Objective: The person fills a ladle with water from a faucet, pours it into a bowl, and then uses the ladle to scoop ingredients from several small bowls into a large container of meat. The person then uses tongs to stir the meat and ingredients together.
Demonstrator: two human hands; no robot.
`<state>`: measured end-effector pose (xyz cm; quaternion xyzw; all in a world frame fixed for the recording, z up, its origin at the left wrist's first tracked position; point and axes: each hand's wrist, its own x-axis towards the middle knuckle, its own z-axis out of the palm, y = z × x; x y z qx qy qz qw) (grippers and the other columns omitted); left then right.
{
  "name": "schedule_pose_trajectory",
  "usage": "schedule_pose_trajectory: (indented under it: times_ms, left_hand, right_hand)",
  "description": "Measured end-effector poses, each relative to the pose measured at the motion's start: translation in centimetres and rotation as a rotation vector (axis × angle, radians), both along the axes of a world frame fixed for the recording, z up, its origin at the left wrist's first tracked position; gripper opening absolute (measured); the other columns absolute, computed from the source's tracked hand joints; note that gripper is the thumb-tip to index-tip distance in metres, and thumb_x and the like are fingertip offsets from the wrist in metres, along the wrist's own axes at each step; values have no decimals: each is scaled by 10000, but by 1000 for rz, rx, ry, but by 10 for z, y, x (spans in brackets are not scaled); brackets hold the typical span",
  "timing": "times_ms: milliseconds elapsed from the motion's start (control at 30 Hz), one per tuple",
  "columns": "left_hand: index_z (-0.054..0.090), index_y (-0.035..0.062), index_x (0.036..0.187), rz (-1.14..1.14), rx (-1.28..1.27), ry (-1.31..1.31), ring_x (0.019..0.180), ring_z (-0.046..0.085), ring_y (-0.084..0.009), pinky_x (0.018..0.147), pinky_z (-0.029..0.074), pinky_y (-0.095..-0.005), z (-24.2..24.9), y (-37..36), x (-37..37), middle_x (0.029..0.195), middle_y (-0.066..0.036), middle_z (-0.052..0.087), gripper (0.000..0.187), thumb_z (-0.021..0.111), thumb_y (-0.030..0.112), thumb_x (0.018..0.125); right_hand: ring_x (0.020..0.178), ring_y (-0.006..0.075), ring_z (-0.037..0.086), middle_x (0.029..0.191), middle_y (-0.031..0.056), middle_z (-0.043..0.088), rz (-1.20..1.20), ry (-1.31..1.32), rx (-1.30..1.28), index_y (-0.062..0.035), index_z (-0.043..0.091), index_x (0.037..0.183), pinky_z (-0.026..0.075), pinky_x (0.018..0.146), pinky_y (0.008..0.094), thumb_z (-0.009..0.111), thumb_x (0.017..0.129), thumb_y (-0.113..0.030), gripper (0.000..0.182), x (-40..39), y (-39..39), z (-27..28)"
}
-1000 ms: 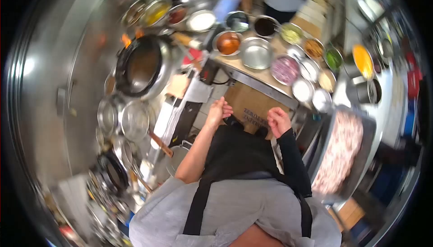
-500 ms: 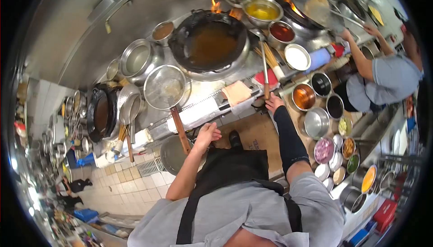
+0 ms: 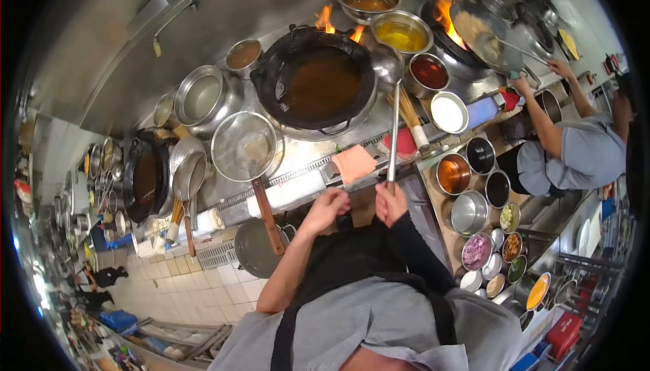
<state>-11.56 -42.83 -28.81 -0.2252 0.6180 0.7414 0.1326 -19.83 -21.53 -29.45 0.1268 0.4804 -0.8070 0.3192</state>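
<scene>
My right hand [image 3: 392, 203] is wrapped round the lower end of a long-handled ladle [image 3: 387, 66], whose round metal bowl is raised beside the big wok. My left hand [image 3: 328, 210] hangs in front of the apron with its fingers curled; whether anything is between them is too small to tell. Dark brown liquid fills the black wok [image 3: 318, 80], and flames rise behind its rim. A folded orange cloth [image 3: 354, 164] lies on the counter edge above my hands. The mesh strainer [image 3: 244, 146] rests on the counter to the left, its wooden handle sticking out past the edge.
Bowls of yellow liquid [image 3: 403, 34] and red sauce [image 3: 428, 74] stand right of the wok. Metal sauce pots [image 3: 453, 173] and ingredient bowls [image 3: 477, 251] fill the right side. At the upper right a co-worker [image 3: 569, 141] handles a flaming wok [image 3: 467, 32].
My right hand has closed round the ladle, lifted it and moved left. My left hand has shifted slightly right, and its fingers have curled. The co-worker's wok is tilted more.
</scene>
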Motion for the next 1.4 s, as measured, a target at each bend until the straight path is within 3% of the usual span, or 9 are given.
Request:
schedule_pose_trajectory:
  times_ms: [200, 400, 633, 867, 933, 1000, 1100, 1267, 1400]
  left_hand:
    - [534, 5, 1116, 66, 207, 289, 730, 651, -161, 648, 557, -304, 90, 76, -104, 1015, -114, 673, 137, 527, 121, 1045]
    - [506, 32, 1299, -52, 457, 325, 642, 479, -82, 531, 415, -219, 98, 76, -97, 934, -93, 598, 292, 543, 23, 1010]
    - [500, 55, 1332, 90, 778, 415, 703, 473, -103, 638, 441, -239, 86, 48, -78, 991, -105, 604, 322, 557, 53, 1016]
    - [373, 42, 1513, 484, 279, 476, 1082, 628, -180, 919, 539, -321, 101, -65, -22, 1315, -102, 607, 504, 533, 224, 1071]
    - [395, 25, 1492, 654, 111, 396, 1075, 634, -182, 915, 532, -328, 96, -96, 8, 1270, -111, 626, 519, 577, 230, 1051]
    - [430, 11, 1450, 691, 49, 371, 1039, 637, -175, 901, 528, -322, 95, -117, 41, 1221, -117, 648, 485, 591, 213, 1041]
    - [449, -5, 1401, 730, 74, 305, 968, 649, -166, 863, 530, -304, 86, -132, 84, 1161, -117, 668, 451, 606, 196, 1029]
    - [473, -11, 1334, 851, 94, 138, 909, 663, -155, 823, 539, -288, 70, -130, 148, 1100, -120, 688, 376, 589, 172, 1026]
    - [493, -14, 1309, 914, 156, 67, 897, 669, -149, 805, 548, -280, 42, -129, 181, 1086, -127, 691, 343, 578, 163, 1028]
  right_hand:
    - [356, 58, 312, 578, -34, 379, 333, -246, -574, -114, 519, 967, 239, 319, 242, 570, 1011, -142, 73, 26, 9, 72]
    - [651, 217, 627, 800, 88, 591, 340, -55, -582, -2, 591, 1031, 539, 582, 363, 583, 1024, -195, 194, 42, 4, 67]
    - [612, 190, 580, 841, 90, 582, 257, -73, -480, 6, 575, 1101, 497, 563, 334, 568, 1019, -173, 197, 48, -17, 79]
    - [442, 51, 390, 762, 20, 512, 616, 213, -132, -34, 493, 1248, 291, 337, 228, 543, 1017, -139, 259, 5, -134, 133]
    - [621, 56, 522, 789, -13, 558, 674, 420, -166, -25, 606, 1217, 453, 530, 223, 587, 992, -129, 249, -23, -204, 132]
    - [628, 94, 583, 777, -2, 643, 702, 63, -278, -18, 653, 1143, 448, 541, 246, 662, 954, -178, 248, -63, -299, 146]
    - [444, 17, 367, 568, -71, 391, 994, -334, -403, 7, 524, 868, 271, 367, 179, 605, 982, -179, 233, -118, -440, 178]
    - [470, 47, 395, 611, -47, 415, 895, -453, -648, 39, 502, 940, 311, 390, 196, 595, 978, -120, 188, -120, -550, 177]
    - [494, 48, 387, 743, -17, 471, 843, -611, -993, 50, 540, 1139, 314, 396, 213, 589, 1000, -150, 249, -76, -478, 134]
